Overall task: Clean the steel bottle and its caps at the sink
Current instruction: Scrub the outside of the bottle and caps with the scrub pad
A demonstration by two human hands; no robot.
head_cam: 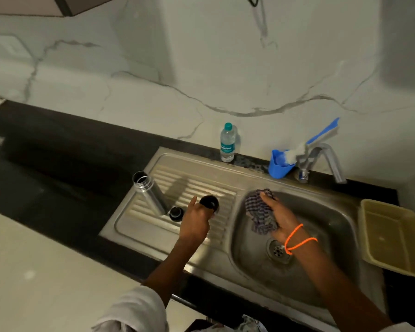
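While both hands work at the steel sink unit, items lie as follows, left to right:

Worktop (58, 149): dark stone; carries the sink unit along its back edge, under a marbled wall.
Steel bottle (149, 191): uncapped, mouth open, standing at the left edge of the ribbed drainboard (189, 183).
Small cap (176, 213): dark, resting on the drainboard just beside the bottle's base.
Left hand (195, 220): over the drainboard, fingers curled round the large cap, index finger extended.
Large cap (209, 202): dark and rounded, gripped at the left hand's fingertips, near the drainboard's right edge.
Plastic water bottle (227, 143): upright at the back edge of the worktop, behind the drainboard.
Cloth (260, 213): checked, bunched against the left wall of the basin (333, 219).
Right hand (279, 215): inside the basin, fingers closed over the cloth; orange cord (297, 238) at the wrist.
Drain (277, 250): on the basin floor, partly under the right wrist.
Blue holder (279, 166): at the back edge, a brush (319, 137) leaning out of it.
Tap (326, 161): behind the basin's back rim.
Beige tray (393, 238): at the worktop's right edge.
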